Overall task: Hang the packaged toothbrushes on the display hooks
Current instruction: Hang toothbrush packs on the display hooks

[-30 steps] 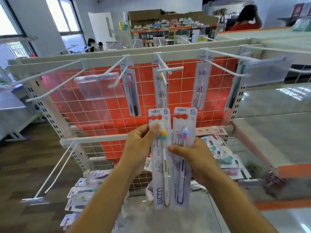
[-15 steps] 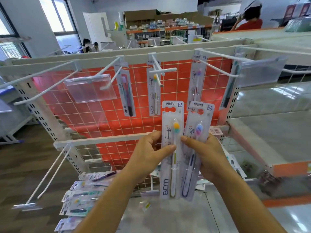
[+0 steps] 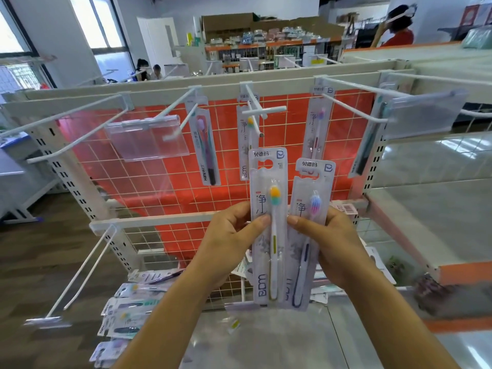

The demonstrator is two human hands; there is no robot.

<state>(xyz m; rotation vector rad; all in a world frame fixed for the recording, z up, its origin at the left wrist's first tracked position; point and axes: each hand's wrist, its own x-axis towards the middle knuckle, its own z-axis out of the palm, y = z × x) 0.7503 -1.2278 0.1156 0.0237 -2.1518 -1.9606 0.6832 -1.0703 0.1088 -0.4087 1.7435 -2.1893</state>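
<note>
Left hand [image 3: 226,243] pinched on the yellow-bristled toothbrush pack [image 3: 267,275], right hand [image 3: 335,243] likewise on the purple-bristled pack [image 3: 311,182].

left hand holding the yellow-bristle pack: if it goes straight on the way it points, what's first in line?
Probably the middle hook, its tip just above the yellow-bristle pack that the left hand grips; a matching hung pack sits behind. Depth is unclear.

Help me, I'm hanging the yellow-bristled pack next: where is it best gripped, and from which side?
Pinch the yellow-bristled pack at mid-card, below the bristles, coming from its left edge, as the left hand does. It stands upright, the hang hole at its top must stay free for the hook, and the purple-bristled pack lies close along its right edge.
</note>
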